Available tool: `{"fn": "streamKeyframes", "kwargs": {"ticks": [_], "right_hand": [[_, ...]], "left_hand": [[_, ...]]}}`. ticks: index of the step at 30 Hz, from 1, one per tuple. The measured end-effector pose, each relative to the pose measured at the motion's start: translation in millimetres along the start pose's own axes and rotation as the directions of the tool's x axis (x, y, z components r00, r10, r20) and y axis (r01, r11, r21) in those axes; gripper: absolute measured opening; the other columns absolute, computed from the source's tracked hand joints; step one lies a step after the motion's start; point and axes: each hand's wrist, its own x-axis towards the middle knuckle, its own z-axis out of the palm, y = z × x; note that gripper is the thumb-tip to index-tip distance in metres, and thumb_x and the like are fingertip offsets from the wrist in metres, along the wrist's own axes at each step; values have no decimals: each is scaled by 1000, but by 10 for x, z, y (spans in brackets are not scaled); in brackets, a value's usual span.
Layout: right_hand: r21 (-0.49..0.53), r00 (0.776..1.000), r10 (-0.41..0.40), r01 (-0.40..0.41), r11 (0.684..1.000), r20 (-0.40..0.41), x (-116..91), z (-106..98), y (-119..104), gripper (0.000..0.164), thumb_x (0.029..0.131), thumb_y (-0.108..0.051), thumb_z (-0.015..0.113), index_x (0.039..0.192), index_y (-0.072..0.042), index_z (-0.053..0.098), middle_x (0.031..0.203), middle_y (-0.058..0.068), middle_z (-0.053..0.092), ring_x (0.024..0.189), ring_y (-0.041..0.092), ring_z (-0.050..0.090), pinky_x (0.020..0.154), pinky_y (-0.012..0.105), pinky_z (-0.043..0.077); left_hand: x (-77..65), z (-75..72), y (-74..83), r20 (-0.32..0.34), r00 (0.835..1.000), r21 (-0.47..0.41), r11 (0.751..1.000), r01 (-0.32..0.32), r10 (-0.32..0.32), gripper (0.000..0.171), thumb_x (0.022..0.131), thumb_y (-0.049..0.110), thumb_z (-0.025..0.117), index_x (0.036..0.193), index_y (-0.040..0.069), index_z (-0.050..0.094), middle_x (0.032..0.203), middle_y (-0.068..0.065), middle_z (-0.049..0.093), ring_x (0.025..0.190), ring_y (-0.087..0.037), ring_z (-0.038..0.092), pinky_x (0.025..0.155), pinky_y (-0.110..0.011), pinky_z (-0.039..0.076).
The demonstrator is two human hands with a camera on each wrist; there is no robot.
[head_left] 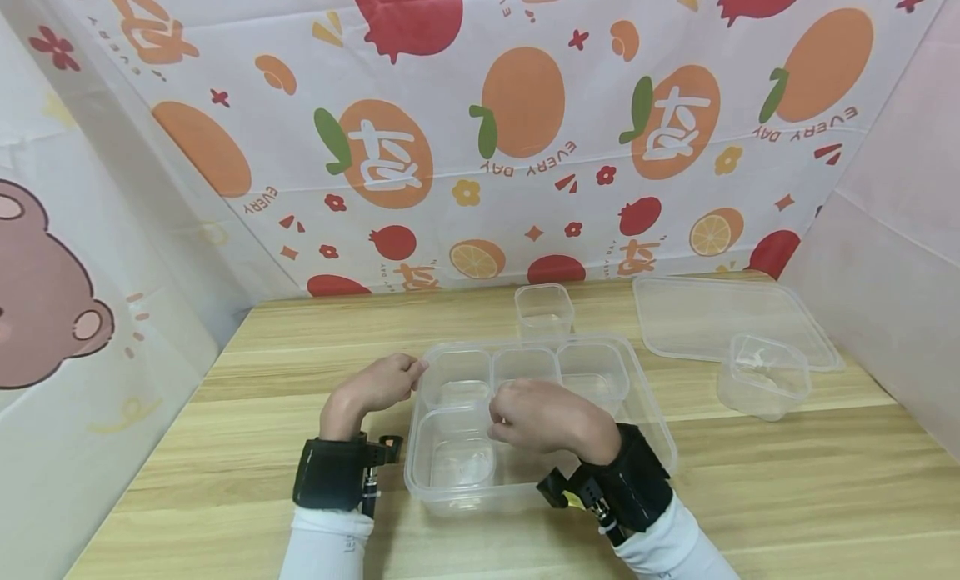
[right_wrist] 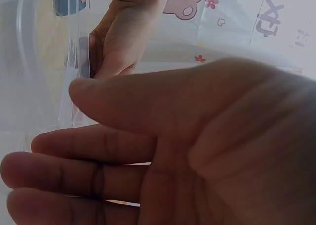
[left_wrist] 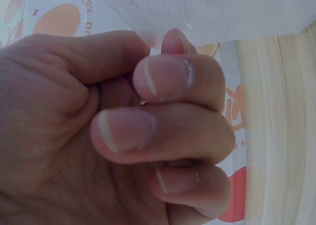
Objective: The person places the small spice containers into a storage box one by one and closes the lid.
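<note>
A large clear plastic container (head_left: pixel 480 503) sits on the table, holding several small clear boxes. My left hand (head_left: pixel 378 392) pinches its far left rim between thumb and index finger; the other fingers (left_wrist: pixel 173 131) are curled in the left wrist view. Over the inside of the container is my right hand (head_left: pixel 551 417), its thumb beside the right wall of the near left small box (head_left: pixel 457 459). In the right wrist view the right fingers (right_wrist: pixel 89 151) are nearly straight, a gap between them and the thumb. Whether they touch the plastic is hard to see.
Behind the container stands a loose small clear box (head_left: pixel 543 309). Another small box (head_left: pixel 765 380) is at the right, overlapping the near edge of a flat clear lid (head_left: pixel 720 313). Printed cloth (head_left: pixel 525 188) hangs behind the wooden table (head_left: pixel 225 463).
</note>
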Motion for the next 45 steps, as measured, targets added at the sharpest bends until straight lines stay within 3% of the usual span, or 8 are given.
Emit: {"fn": "streamKeyframes", "kwargs": {"ticks": [6,21,26,32,37,45], "right_hand": [[-4,1000,-6,6,1000,-5,-8,0,-4,31,99,-9,63,68,-13,57,67,-6,42,64,8,39,61,24,34],[13,1000,23,-23,1000,-5,-24,-17,-18,24,100,-11,63,76,-9,66,67,-6,46,63,8,41,60,24,36],[20,993,30,-27,999,-117,-71,-73,13,23,98,-10,64,75,-8,69,62,-8,43,56,7,40,55,23,34],[-8,961,-10,8,1000,-278,-135,-142,71,25,95,-7,68,71,-11,63,61,-8,39,56,6,38,54,22,33],[-35,942,-14,3,999,-335,-199,-204,124,25,95,-5,67,72,-12,62,61,-8,38,56,7,38,54,22,33],[-43,918,71,-95,994,-389,-330,-322,230,18,95,-6,68,77,-12,68,62,-7,48,59,10,45,56,25,37]], "left_hand": [[-4,2,-1,-3,1000,-3,1000,-5,5,35,112,20,35,98,-2,58,84,-7,49,78,-23,47,67,-35,37],[5,6,-14,0,1000,3,1000,-3,3,35,112,20,35,102,-3,58,91,-11,53,86,-26,52,73,-39,41],[-1,0,0,5,1000,3,1000,0,0,34,112,20,34,100,-3,57,91,-11,53,85,-26,52,72,-39,41],[-1,-2,8,5,1000,8,1000,7,-7,34,112,20,34,103,-4,57,97,-13,55,90,-28,54,77,-42,44],[-2,1,8,4,1000,10,1000,9,-9,34,112,21,35,106,-4,57,99,-14,56,92,-29,55,79,-43,44],[-8,5,-1,2,1000,-1,1000,12,-12,34,112,21,35,104,-4,58,96,-12,55,90,-28,53,77,-42,43]]}}
